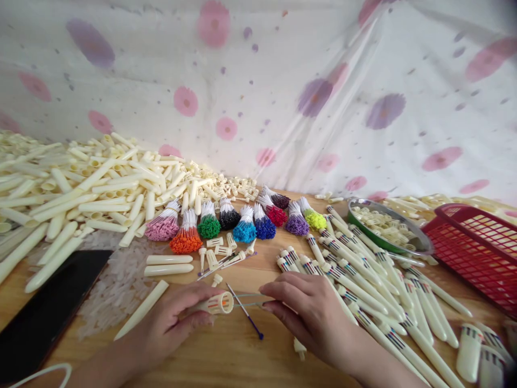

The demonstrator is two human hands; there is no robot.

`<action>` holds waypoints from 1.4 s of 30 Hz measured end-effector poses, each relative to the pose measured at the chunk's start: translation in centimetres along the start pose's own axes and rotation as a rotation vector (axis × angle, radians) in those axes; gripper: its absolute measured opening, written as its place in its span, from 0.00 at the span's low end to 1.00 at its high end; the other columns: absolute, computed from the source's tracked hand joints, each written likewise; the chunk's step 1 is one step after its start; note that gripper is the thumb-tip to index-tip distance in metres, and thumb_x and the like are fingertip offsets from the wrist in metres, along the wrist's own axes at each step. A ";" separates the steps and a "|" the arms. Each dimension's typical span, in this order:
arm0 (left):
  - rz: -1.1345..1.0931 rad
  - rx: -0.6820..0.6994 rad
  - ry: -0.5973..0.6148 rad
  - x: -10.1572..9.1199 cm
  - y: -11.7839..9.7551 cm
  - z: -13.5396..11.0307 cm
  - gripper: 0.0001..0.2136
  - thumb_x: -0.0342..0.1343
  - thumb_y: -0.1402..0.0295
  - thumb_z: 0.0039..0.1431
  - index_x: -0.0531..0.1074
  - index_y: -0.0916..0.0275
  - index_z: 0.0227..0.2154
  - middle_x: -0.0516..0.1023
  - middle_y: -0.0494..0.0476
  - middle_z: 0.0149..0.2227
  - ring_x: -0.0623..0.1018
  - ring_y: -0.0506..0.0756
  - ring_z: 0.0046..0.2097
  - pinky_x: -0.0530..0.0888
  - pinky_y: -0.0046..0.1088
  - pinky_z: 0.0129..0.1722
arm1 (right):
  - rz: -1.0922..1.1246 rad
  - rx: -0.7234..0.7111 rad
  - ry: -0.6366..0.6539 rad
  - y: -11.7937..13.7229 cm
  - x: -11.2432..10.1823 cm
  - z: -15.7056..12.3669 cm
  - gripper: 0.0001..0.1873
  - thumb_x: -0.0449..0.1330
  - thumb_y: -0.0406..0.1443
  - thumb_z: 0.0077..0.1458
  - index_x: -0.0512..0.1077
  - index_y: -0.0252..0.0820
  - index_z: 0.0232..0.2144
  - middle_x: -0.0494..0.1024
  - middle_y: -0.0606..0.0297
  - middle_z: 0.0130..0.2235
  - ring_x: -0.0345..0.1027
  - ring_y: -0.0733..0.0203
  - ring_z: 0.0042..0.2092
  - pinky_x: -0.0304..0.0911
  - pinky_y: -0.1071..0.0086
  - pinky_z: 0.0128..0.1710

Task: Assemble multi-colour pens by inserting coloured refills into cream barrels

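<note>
My left hand [177, 318] is closed around a cream slotted pen barrel [220, 303], its round open end facing right. A bit of orange shows through a slot in it. To the right, my right hand [307, 307] pinches thin pale pen refills [248, 295] between thumb and fingers; they stretch toward the barrel's mouth, and their far ends are hard to make out. On the wood between both hands lies a loose refill with a dark blue tip [260, 336]. Just beyond are a small cream plug [217, 280] and several slotted cream parts [212, 260].
Bundles of coloured refills, such as the orange bundle [186, 237], line the back. Cream barrels [100, 183] heap up left, above a black phone [48, 312]. Assembled multicolour pens [375, 280] cover the right, near a green-sided bowl [363, 229] and a red basket [472, 253].
</note>
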State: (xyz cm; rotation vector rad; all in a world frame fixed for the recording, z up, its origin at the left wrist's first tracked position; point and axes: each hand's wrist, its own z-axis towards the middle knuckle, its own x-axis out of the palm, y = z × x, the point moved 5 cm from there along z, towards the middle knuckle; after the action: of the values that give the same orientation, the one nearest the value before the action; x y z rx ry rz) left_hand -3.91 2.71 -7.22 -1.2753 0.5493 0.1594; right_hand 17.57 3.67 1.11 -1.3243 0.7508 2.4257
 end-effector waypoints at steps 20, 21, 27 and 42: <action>0.020 0.010 0.046 0.4 -0.6 0.3 0.16 0.57 0.66 0.56 0.73 0.47 0.47 0.79 0.52 0.47 0.78 0.57 0.48 0.75 0.27 0.45 | 0.004 -0.012 0.020 0.7 0.8 0.6 0.09 0.49 0.33 0.62 0.68 0.39 0.32 0.73 0.65 0.25 0.65 0.66 0.26 0.55 0.73 0.26; 0.012 0.003 0.054 0.4 -0.6 0.3 0.16 0.56 0.66 0.56 0.73 0.48 0.47 0.79 0.52 0.47 0.78 0.57 0.47 0.75 0.28 0.45 | 0.000 -0.021 0.016 0.7 0.9 0.6 0.09 0.49 0.33 0.62 0.68 0.39 0.32 0.73 0.65 0.25 0.64 0.66 0.26 0.55 0.73 0.26; 0.015 0.041 0.117 0.5 -1.6 0.6 0.17 0.56 0.68 0.56 0.72 0.48 0.48 0.80 0.53 0.46 0.79 0.57 0.46 0.75 0.28 0.45 | -0.012 -0.100 -0.031 1.2 0.9 0.5 0.09 0.48 0.28 0.60 0.67 0.38 0.33 0.72 0.65 0.24 0.62 0.65 0.24 0.53 0.71 0.24; 0.077 0.068 0.033 0.3 -0.9 0.5 0.15 0.57 0.68 0.55 0.75 0.48 0.45 0.80 0.52 0.45 0.77 0.57 0.47 0.74 0.31 0.47 | -0.192 -0.239 0.009 2.4 0.2 0.0 0.12 0.45 0.29 0.62 0.68 0.34 0.37 0.72 0.63 0.25 0.57 0.62 0.24 0.48 0.67 0.21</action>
State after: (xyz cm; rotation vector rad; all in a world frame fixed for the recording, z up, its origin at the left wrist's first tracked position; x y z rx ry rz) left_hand -3.13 2.86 -6.55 -1.1934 0.6276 0.1823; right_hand 16.36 1.65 1.71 -1.4212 0.3239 2.4109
